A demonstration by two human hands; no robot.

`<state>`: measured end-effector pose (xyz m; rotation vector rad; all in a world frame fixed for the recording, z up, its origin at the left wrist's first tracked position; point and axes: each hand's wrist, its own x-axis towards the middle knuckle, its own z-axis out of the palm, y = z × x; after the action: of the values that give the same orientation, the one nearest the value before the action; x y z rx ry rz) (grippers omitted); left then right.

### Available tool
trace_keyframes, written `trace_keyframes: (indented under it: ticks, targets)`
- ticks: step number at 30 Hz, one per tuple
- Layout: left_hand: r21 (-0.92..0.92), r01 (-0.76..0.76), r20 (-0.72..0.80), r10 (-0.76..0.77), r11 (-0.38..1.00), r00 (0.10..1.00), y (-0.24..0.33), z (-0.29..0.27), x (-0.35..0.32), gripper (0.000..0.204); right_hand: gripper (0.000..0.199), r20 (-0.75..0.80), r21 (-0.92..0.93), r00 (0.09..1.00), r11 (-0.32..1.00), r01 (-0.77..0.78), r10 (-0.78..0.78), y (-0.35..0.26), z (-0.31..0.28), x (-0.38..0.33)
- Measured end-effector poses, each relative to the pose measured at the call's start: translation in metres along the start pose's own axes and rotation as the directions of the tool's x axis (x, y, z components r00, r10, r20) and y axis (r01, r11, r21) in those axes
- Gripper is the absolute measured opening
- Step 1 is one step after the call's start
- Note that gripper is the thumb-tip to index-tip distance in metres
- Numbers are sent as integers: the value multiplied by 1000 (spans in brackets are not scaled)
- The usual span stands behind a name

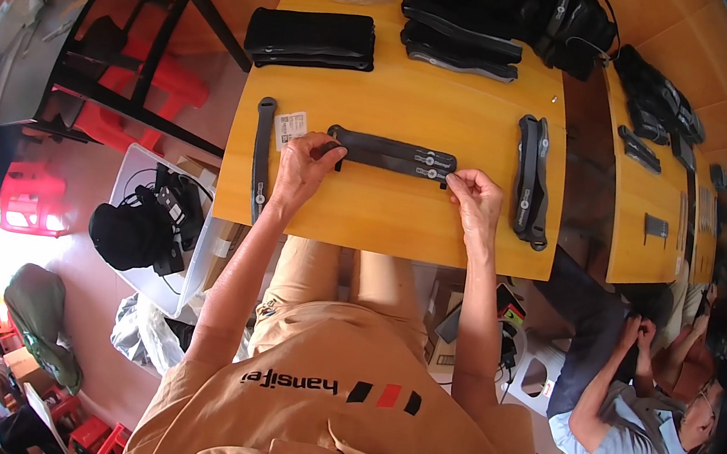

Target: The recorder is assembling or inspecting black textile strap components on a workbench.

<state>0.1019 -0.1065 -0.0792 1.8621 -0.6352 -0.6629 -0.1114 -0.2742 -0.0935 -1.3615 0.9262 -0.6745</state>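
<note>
A pair of dark grey fabric straps (391, 154) with pale printing lies level across the yellow table in front of me, one along the other. At their left end, near a slotted tab, my left hand (305, 167) is closed with thumb and forefinger pinched. My right hand (477, 203) pinches the right end, where the lower strap's edge goes under the fingertips. To the left of my left hand are a long single strap (260, 158) and a small white printed label (289, 128). Several similar straps (530, 180) lie in a bundle beyond my right hand.
A folded black stack (312, 38) and more straps (459, 39) lie farther back on the table (365, 218). Behind them is a black heap (521, 9). A white bin (155, 241) stands at the left. A co-worker (632, 419) sits by another table at right.
</note>
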Motion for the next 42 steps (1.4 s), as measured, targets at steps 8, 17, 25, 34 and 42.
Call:
trace_keyframes:
  ticks: [8, 17, 25, 34, 42]
  targets:
    - [105, -93, -124, 106, 990, 987, -12, 7, 9, 22, 8, -20, -25, 997, 997, 78, -79, -1, 10, 10]
    - [146, -110, -164, 134, 983, 977, -11, 8, 8, 19, 5, -50, -84, 995, 993, 83, -88, 2, 10, 8]
    - [149, -72, -186, 99, 986, 978, -16, 10, 10, 19, 6, -83, -84, 996, 996, 10, -17, 1, 11, 8]
    - [193, -39, -192, 77, 980, 978, -13, 12, 12, 19, 6, -115, -121, 993, 993, -5, -9, 0, 11, 9]
    - [222, -39, -195, 84, 974, 977, -16, 12, 13, 20, 6, -98, -122, 995, 993, 0, -12, 3, 10, 11]
